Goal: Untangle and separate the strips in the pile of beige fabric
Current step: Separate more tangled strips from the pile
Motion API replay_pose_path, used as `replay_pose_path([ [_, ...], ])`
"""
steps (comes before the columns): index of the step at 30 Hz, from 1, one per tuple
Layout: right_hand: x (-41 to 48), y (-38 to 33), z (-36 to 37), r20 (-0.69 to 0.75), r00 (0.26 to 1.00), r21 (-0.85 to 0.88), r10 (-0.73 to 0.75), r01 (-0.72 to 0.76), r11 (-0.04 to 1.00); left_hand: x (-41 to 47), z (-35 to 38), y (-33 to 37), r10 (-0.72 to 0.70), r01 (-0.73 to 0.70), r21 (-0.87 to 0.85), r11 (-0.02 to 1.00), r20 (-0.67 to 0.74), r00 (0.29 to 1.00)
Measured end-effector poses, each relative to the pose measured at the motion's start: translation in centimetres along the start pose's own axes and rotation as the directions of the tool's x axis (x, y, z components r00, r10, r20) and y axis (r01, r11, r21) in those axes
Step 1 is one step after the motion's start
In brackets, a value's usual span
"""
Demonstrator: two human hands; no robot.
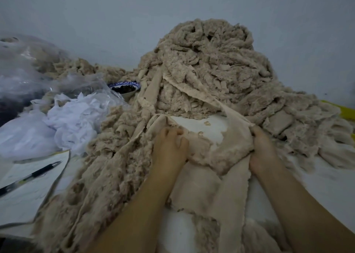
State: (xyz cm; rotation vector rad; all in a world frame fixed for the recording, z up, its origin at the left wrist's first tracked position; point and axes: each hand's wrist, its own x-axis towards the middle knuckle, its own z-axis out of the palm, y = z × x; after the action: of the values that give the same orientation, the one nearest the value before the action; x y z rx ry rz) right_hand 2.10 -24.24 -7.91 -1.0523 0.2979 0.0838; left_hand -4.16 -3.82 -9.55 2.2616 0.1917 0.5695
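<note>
Left hand (pixel 171 145) and right hand (pixel 262 147), apart, both clutch one beige strip (pixel 221 151), stretching it free from pile (pixel 207 70).

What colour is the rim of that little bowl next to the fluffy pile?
The bowl has a blue-and-white patterned rim, seen in the head view.

A pen (pixel 30 177) lies on paper (pixel 23 204) near crumpled white bags (pixel 73 122) and a blue-rimmed bowl (pixel 127 96).
</note>
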Motion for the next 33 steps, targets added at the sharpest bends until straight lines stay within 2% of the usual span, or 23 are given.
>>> replay_pose_path([
  [2,0.2,0.1,0.0,-0.038,0.999,-0.109,-0.032,0.028,0.994,0.1,0.4,-0.1,0.017,-0.04,0.195,0.98,0.118,0.993],
  [4,0.7,0.4,0.1,-0.083,0.986,-0.324,-0.143,0.109,0.94,-0.2,0.9,0.0,0.006,-0.075,0.291,0.954,0.234,0.972],
  [6,1.1,0.6,0.1,-0.119,0.952,-0.513,-0.283,0.185,0.838,-0.3,1.3,-0.1,-0.019,-0.06,0.31,0.949,0.247,0.969],
  [9,0.7,0.6,-0.2,-0.097,0.891,-0.628,-0.444,0.291,0.721,0.0,1.2,-0.3,-0.042,-0.019,0.299,0.954,0.195,0.98],
  [10,0.5,0.5,-0.3,-0.055,0.852,-0.679,-0.52,0.349,0.645,0.0,1.2,-0.2,-0.032,-0.021,0.282,0.959,0.179,0.983],
  [13,-0.9,0.6,0.4,0.215,0.677,-0.804,-0.704,0.532,0.267,0.1,1.1,0.3,0.01,-0.021,0.079,0.997,0.136,0.991],
  [14,-1.4,1.0,1.0,0.325,0.65,-0.779,-0.687,0.596,0.195,0.2,1.0,0.6,0.018,-0.014,-0.033,0.999,0.118,0.993],
  [15,-2.1,1.5,1.7,0.422,0.67,-0.75,-0.611,0.636,0.18,0.3,0.8,0.9,0.018,-0.003,-0.162,0.987,0.093,0.996],
  [16,-2.6,2.1,2.4,0.499,0.713,-0.738,-0.492,0.647,0.189,0.3,0.5,1.2,0.011,0.009,-0.29,0.957,0.066,0.998],
  [18,-3.3,3.0,3.3,0.559,0.779,-0.727,-0.286,0.625,0.283,0.0,0.0,1.7,-0.006,0.05,-0.498,0.866,0.089,0.996],
  [20,-3.1,3.4,3.4,0.543,0.812,-0.691,-0.213,0.576,0.436,-0.3,0.0,2.0,0.014,0.104,-0.614,0.783,0.184,0.983],
  [21,-2.7,3.3,3.2,0.515,0.833,-0.685,-0.202,0.542,0.487,-0.4,0.0,2.2,0.022,0.134,-0.667,0.733,0.22,0.975],
  [22,-2.3,3.1,3.0,0.479,0.854,-0.694,-0.205,0.511,0.507,-0.3,-0.1,2.4,0.013,0.181,-0.749,0.637,0.246,0.969],
  [23,-2.0,2.8,2.8,0.436,0.874,-0.713,-0.216,0.481,0.51,0.0,-0.4,2.5,-0.006,0.244,-0.851,0.465,0.273,0.962],
  [25,-1.6,2.5,2.5,0.359,0.903,-0.707,-0.237,0.429,0.563,0.8,-1.2,2.1,-0.059,0.336,-0.942,0.009,0.335,0.94],
  [26,-1.6,2.5,2.5,0.346,0.902,-0.673,-0.257,0.43,0.602,1.1,-1.6,1.8,-0.09,0.339,-0.926,-0.166,0.357,0.93],
  [27,-1.6,2.4,2.6,0.344,0.896,-0.627,-0.282,0.443,0.641,1.4,-1.8,1.5,-0.124,0.33,-0.903,-0.276,0.374,0.919],
  [28,-1.7,2.4,2.7,0.34,0.892,-0.586,-0.297,0.449,0.675,1.4,-1.9,1.2,-0.158,0.33,-0.89,-0.315,0.392,0.906],
  [29,-1.8,2.4,2.9,0.328,0.894,-0.556,-0.306,0.445,0.703,1.4,-1.8,1.1,-0.191,0.352,-0.886,-0.302,0.418,0.888],
  [31,-2.0,2.4,3.1,0.307,0.903,-0.513,-0.301,0.423,0.747,1.3,-1.3,1.4,-0.199,0.46,-0.857,-0.235,0.505,0.84],
  [33,-2.1,2.4,3.2,0.319,0.906,-0.511,-0.279,0.412,0.755,1.0,-1.1,1.8,-0.111,0.58,-0.799,-0.159,0.598,0.794],
])
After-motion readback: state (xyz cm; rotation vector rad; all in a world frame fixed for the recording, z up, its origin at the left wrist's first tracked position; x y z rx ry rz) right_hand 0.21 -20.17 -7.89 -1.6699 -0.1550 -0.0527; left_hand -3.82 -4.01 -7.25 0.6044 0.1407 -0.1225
